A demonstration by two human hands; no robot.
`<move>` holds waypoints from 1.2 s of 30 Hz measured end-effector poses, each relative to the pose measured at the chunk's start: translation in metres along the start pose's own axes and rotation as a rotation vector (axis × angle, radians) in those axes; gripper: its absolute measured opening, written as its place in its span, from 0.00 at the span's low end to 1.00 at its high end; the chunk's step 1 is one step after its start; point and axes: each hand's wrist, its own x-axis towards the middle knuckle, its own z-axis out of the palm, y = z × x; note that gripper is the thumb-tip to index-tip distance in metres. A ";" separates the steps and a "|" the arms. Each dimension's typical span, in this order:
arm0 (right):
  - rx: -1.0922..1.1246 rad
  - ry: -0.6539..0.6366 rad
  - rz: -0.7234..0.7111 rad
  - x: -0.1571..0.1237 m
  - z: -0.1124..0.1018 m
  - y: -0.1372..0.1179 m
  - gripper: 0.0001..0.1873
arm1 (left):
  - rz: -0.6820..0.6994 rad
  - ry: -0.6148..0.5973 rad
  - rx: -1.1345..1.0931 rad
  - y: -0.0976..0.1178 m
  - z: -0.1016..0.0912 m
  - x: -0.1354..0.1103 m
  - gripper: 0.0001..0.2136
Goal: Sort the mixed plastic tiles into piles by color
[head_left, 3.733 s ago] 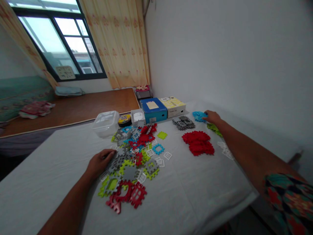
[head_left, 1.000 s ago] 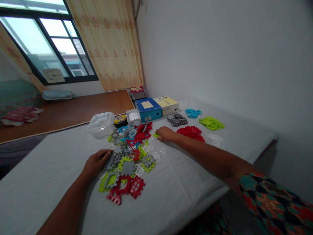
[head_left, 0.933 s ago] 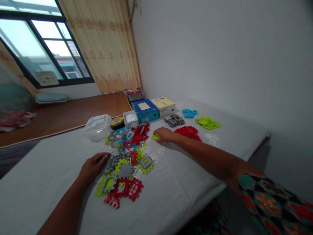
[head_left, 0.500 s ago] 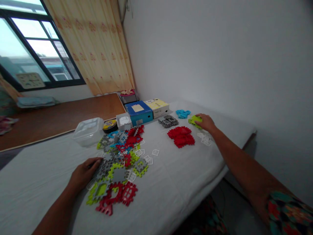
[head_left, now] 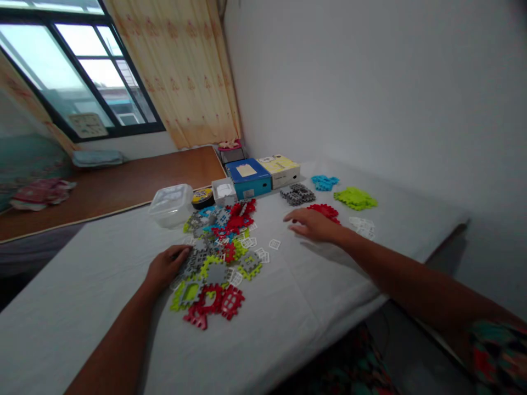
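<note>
One red pile [head_left: 327, 211] lies partly hidden behind the right grip [head_left: 312, 224].

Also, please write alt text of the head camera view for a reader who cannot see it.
A person's left hand rests against a mixed heap of colourful notched pieces on a white-covered table; the open right hand partly hides a red pile. A grey pile, blue pile, green pile and white pile lie nearby, with boxes behind.
</note>
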 end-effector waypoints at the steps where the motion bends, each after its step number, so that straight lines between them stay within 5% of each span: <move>1: 0.016 -0.072 -0.049 0.004 0.014 -0.016 0.16 | 0.003 0.005 0.000 0.000 0.000 -0.001 0.25; 4: -0.019 -0.179 -0.124 0.008 0.047 -0.040 0.16 | 0.010 0.017 -0.013 0.000 0.001 -0.003 0.24; 7: -0.033 -0.156 -0.151 0.006 0.062 -0.038 0.13 | 0.002 0.019 -0.035 0.002 0.002 -0.006 0.23; 13: 0.092 -0.044 -0.092 -0.006 0.064 -0.026 0.14 | -0.017 0.004 -0.067 0.004 0.002 -0.007 0.24; 20: -0.045 -0.073 -0.065 -0.009 0.060 -0.034 0.17 | -0.024 -0.007 -0.038 0.009 0.000 -0.007 0.24; 24: -0.078 -0.057 -0.051 -0.009 0.047 -0.034 0.16 | -0.026 0.001 -0.007 0.009 -0.002 -0.008 0.23; 28: -0.043 0.152 0.047 -0.027 0.011 -0.014 0.13 | -0.019 -0.010 -0.004 0.006 -0.002 -0.007 0.23; 32: -0.085 0.427 0.394 -0.080 -0.025 0.034 0.14 | -0.005 -0.004 -0.003 0.001 -0.001 -0.006 0.25; 36: -0.217 0.491 0.609 -0.143 -0.038 0.083 0.16 | -0.022 -0.003 0.026 0.001 0.000 -0.004 0.24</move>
